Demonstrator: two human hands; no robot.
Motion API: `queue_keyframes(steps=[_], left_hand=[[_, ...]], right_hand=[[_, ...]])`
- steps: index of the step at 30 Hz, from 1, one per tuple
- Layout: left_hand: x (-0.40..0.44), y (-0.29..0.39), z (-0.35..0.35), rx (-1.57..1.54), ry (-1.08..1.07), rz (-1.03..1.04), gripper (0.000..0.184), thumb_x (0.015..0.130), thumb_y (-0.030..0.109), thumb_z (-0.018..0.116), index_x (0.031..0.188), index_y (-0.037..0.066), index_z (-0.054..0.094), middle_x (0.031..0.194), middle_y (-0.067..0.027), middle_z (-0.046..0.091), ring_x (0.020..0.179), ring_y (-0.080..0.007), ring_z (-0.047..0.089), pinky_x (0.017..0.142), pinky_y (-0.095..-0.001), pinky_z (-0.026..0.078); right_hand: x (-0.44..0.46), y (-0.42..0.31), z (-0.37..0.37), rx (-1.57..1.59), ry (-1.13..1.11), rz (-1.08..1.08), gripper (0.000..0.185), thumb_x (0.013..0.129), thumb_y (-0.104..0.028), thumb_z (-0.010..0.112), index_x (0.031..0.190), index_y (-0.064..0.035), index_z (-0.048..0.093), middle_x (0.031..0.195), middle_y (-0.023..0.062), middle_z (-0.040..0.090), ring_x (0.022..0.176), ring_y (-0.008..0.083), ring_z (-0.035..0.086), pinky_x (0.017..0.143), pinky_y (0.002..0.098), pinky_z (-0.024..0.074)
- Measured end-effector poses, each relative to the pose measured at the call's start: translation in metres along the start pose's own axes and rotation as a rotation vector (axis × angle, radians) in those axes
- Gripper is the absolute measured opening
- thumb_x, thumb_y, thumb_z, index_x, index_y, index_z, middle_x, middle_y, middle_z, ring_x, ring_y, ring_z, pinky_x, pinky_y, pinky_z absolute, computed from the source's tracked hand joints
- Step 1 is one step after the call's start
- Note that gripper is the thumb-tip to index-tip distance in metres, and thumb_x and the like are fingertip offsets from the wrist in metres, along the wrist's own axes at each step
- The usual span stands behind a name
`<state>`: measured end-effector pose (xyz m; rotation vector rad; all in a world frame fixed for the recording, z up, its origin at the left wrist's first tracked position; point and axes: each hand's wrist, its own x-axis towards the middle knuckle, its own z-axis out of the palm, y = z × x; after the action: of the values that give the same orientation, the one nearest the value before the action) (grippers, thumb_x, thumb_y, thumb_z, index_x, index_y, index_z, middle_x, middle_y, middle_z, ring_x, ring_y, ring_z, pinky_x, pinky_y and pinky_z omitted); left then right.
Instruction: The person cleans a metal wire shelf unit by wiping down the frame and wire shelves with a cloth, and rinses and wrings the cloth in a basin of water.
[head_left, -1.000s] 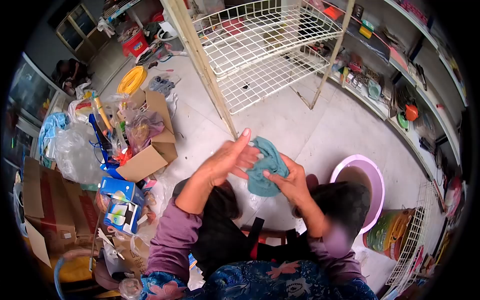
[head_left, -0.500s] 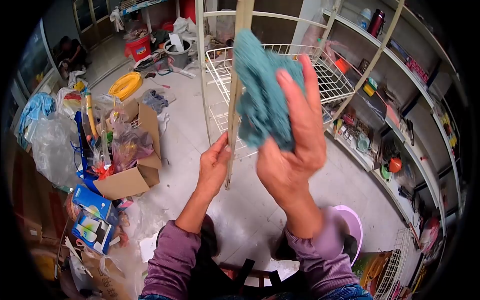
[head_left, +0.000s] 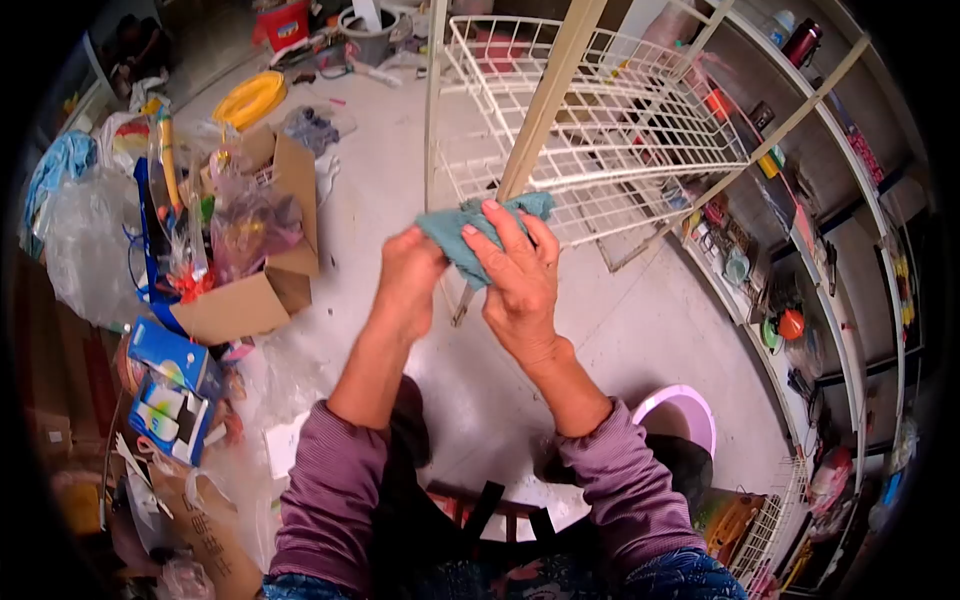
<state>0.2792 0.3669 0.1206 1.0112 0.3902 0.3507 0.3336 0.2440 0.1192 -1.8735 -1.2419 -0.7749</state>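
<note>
A teal cloth (head_left: 463,262) lies across the front post (head_left: 553,95) of a white metal rack, low on the post. My right hand (head_left: 520,285) presses the cloth against the post, its fingers bent over it. At the cloth's left end is my left hand (head_left: 405,285), slightly blurred, with its fingers closed on the edge. The post leans to the right in view, and its lower end (head_left: 461,308) shows below the cloth. Behind the post, wire baskets (head_left: 620,130) sit in the rack's frame.
To the left stands an open cardboard box (head_left: 235,315) of wrapped items, near plastic bags (head_left: 95,255) and a blue box (head_left: 170,350). A purple basin (head_left: 690,405) is by my right knee. Loaded shelves (head_left: 850,370) line the right. A yellow hose coil (head_left: 250,98) lies farther back.
My right hand has come down and left, bringing the raised cloth onto the post. My left hand has moved slightly up to the cloth's edge. The view has tilted down, and the rack appears shifted right.
</note>
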Motion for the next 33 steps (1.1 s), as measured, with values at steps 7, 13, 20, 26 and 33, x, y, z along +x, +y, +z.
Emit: queue_keyframes(steps=[7, 13, 20, 26, 33], left_hand=[[0.002, 0.013, 0.001, 0.051, 0.003, 0.119, 0.033, 0.086, 0.008, 0.047, 0.117, -0.002, 0.053, 0.109, -0.0091, 0.060, 0.097, -0.0138, 0.055, 0.089, -0.0264, 0.040], [-0.002, 0.007, 0.023, 0.210, -0.170, 0.029, 0.040, 0.089, 0.018, 0.052, 0.123, -0.002, 0.049, 0.112, -0.0070, 0.058, 0.106, -0.0111, 0.049, 0.094, -0.0258, 0.034], [0.013, -0.008, 0.026, 0.343, -0.061, 0.345, 0.034, 0.086, 0.018, 0.060, 0.114, -0.001, 0.057, 0.089, -0.0032, 0.064, 0.083, -0.0052, 0.053, 0.075, -0.0187, 0.043], [0.020, -0.008, 0.020, 0.621, -0.088, 0.453, 0.029, 0.088, 0.016, 0.057, 0.109, -0.004, 0.059, 0.098, -0.0079, 0.064, 0.091, -0.0119, 0.058, 0.084, -0.0260, 0.046], [0.019, -0.009, 0.025, 0.755, -0.016, 0.514, 0.029, 0.087, 0.017, 0.059, 0.107, -0.004, 0.059, 0.096, -0.0090, 0.064, 0.090, -0.0138, 0.060, 0.081, -0.0277, 0.050]], right_hand=[[-0.015, 0.000, 0.004, 0.046, 0.350, 0.067, 0.050, 0.060, 0.015, 0.050, 0.105, -0.0034, 0.063, 0.122, 0.0196, 0.051, 0.110, 0.0336, 0.046, 0.095, 0.0385, 0.0347], [-0.067, 0.017, 0.070, 0.020, 0.121, 0.213, 0.032, 0.066, 0.011, 0.053, 0.094, -0.0018, 0.064, 0.128, 0.0145, 0.048, 0.115, 0.0371, 0.042, 0.095, 0.0425, 0.0340], [-0.091, 0.001, 0.060, 0.062, 0.021, 0.332, 0.038, 0.069, 0.012, 0.050, 0.104, -0.0020, 0.060, 0.132, 0.0155, 0.043, 0.117, 0.0387, 0.039, 0.095, 0.0421, 0.0336], [-0.173, -0.035, 0.035, 0.419, 0.084, 0.770, 0.044, 0.074, 0.012, 0.048, 0.115, -0.0020, 0.055, 0.131, 0.0182, 0.043, 0.111, 0.0303, 0.047, 0.090, 0.0365, 0.0409], [-0.210, 0.036, 0.102, 1.196, 0.605, 1.803, 0.043, 0.080, 0.007, 0.052, 0.122, -0.0033, 0.048, 0.110, 0.0060, 0.056, 0.094, 0.0163, 0.056, 0.079, 0.0316, 0.0474]])
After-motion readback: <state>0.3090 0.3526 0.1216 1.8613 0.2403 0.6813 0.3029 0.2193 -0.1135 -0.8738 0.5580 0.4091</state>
